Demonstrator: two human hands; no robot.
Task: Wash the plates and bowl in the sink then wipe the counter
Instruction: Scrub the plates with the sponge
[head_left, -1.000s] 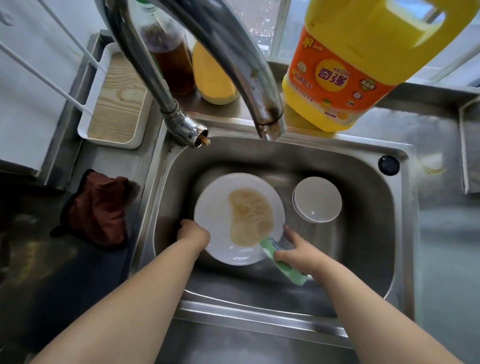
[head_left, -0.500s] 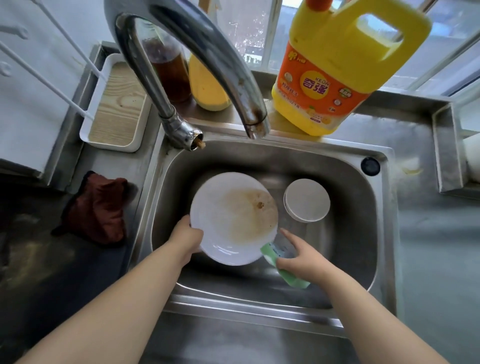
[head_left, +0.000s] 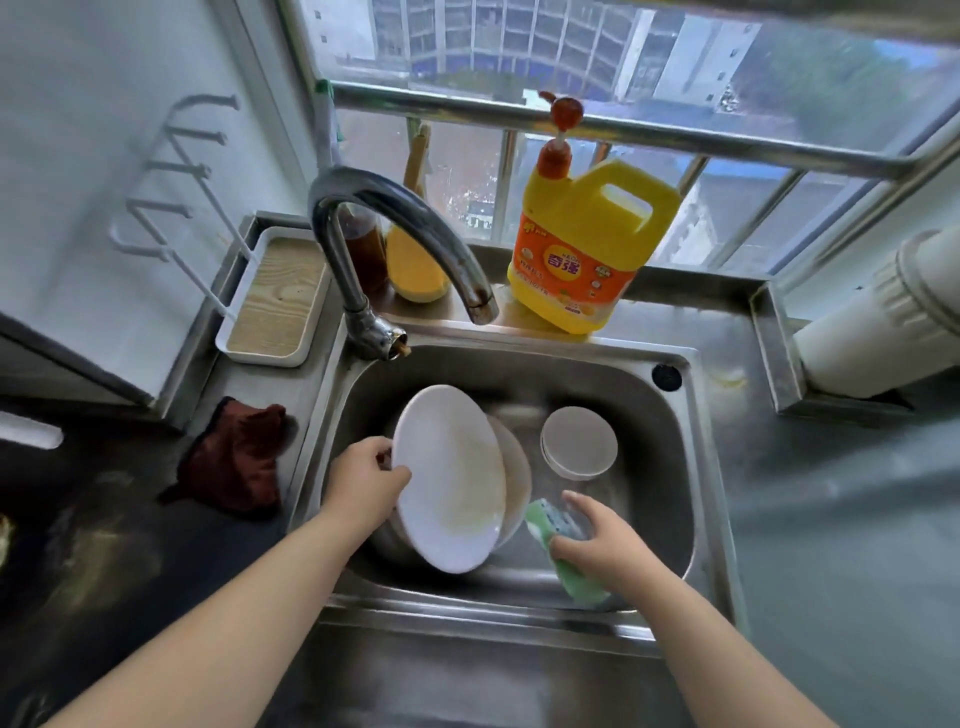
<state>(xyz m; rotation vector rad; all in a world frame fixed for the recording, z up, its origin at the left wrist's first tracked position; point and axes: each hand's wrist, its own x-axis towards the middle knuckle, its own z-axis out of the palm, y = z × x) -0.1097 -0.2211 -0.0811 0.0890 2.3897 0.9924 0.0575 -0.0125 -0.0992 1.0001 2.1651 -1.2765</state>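
My left hand grips the left rim of a white plate and holds it tilted up on edge inside the steel sink. A faint brownish smear shows on its lower face. A second white plate lies behind and under it. An upturned white bowl rests in the sink to the right. My right hand holds a green sponge low in the sink, just right of the plates and apart from them.
The curved faucet arches over the sink's back left. A yellow detergent jug and two bottles stand on the ledge behind. A dark red cloth lies on the counter left of the sink, beyond it a white tray.
My left hand has lifted the plate from lying flat to tilted on edge, uncovering a second plate beneath. The sponge has come off the plate. The view has pulled back and up.
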